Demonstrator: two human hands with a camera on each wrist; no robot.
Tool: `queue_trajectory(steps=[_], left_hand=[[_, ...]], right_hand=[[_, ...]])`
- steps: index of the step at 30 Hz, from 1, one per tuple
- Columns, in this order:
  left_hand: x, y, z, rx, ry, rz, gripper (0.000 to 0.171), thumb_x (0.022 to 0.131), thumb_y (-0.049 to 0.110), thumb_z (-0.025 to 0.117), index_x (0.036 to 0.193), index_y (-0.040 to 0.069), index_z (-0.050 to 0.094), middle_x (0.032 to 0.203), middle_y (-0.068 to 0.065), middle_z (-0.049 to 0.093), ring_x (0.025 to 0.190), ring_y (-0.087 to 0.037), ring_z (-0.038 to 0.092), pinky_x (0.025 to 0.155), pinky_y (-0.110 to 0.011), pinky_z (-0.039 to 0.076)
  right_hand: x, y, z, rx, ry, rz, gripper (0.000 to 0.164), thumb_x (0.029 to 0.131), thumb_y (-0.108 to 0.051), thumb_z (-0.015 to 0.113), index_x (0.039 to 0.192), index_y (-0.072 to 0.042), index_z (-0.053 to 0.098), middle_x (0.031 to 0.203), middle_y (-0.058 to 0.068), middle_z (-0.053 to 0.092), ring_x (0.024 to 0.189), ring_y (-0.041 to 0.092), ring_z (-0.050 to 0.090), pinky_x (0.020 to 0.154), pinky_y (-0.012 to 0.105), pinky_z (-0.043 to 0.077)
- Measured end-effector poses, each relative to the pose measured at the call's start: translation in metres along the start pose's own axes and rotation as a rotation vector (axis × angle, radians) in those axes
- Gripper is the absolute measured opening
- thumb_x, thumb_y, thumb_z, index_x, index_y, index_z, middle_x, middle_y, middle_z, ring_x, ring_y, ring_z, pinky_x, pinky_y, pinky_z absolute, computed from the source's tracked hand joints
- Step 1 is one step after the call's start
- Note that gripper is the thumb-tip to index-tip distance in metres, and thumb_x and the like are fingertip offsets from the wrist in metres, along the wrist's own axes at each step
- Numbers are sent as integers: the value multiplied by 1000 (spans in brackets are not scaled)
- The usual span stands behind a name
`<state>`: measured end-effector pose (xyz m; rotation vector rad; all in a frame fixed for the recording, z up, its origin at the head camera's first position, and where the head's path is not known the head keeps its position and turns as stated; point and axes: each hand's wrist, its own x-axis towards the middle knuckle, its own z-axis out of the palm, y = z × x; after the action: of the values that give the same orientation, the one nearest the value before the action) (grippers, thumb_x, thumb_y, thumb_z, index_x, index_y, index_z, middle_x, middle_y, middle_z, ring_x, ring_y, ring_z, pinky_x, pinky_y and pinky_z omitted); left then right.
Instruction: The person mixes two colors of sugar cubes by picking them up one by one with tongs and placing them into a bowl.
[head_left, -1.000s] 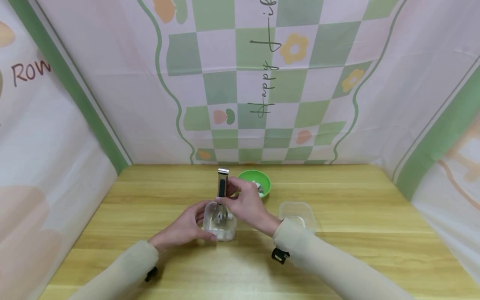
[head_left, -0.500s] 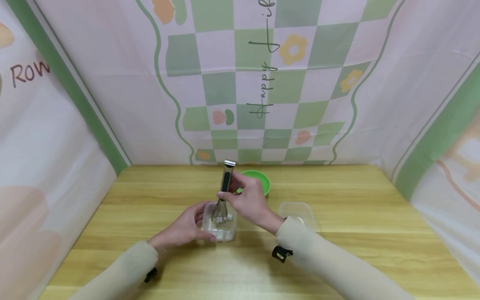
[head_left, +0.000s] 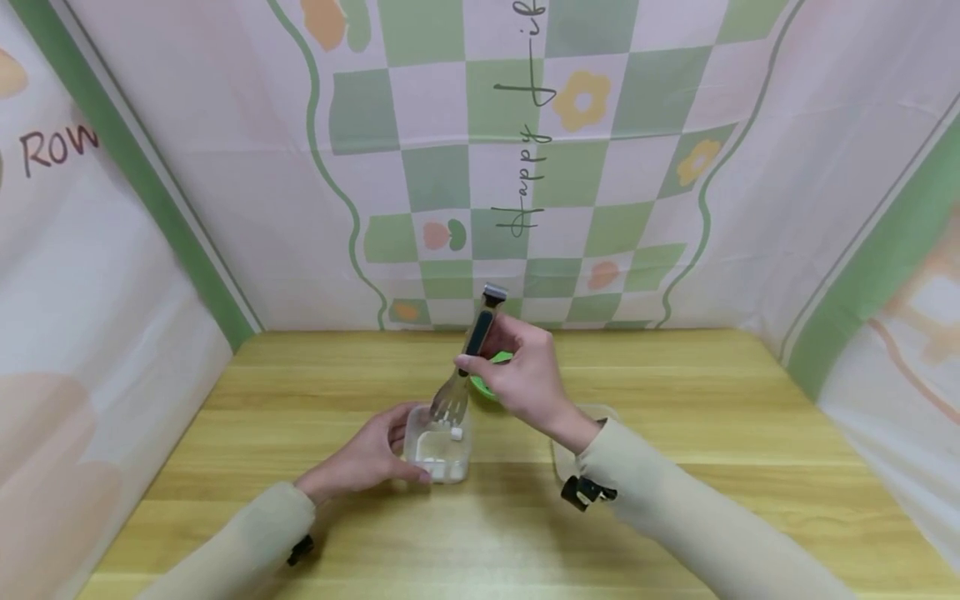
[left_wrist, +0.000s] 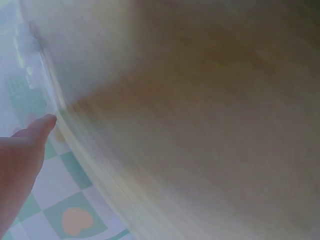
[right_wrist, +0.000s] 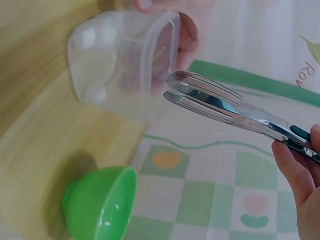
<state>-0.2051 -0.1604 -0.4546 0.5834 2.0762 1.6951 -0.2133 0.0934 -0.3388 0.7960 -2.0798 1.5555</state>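
Note:
My left hand [head_left: 375, 454] holds a clear plastic box [head_left: 441, 447] on the table, fingers around its left side and thumb at the front. Several small white pieces lie at its bottom in the right wrist view. My right hand [head_left: 525, 375] pinches metal serving tongs [head_left: 480, 332] with dark grip inserts. The tongs slant down to the left, tips over the box's mouth. In the right wrist view, a pale piece [right_wrist: 175, 91] shows between the nearly closed tips. Behind my right hand, partly hidden, stands a green bowl [head_left: 487, 389].
A clear plastic lid or second container [head_left: 567, 454] lies on the wooden table [head_left: 675, 400] to the right, mostly under my right forearm. A patterned cloth [head_left: 435, 179] hangs behind and at both sides.
My right hand has raised the tongs up and to the right, tilting them, so their tips have risen from inside the box to its mouth. My left hand stays on the box.

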Motion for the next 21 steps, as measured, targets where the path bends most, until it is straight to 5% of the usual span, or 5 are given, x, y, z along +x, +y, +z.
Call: queue_trajectory(steps=[21], left_hand=[[0, 1, 1, -12, 11, -29, 98, 74, -3, 92, 156, -3, 38, 155, -21, 50, 145, -41, 45, 119, -44, 40]], right_hand=[[31, 20, -59, -94, 189, 74, 20, 84, 3, 86, 95, 6, 71, 83, 15, 74, 71, 14, 68, 63, 20, 57]])
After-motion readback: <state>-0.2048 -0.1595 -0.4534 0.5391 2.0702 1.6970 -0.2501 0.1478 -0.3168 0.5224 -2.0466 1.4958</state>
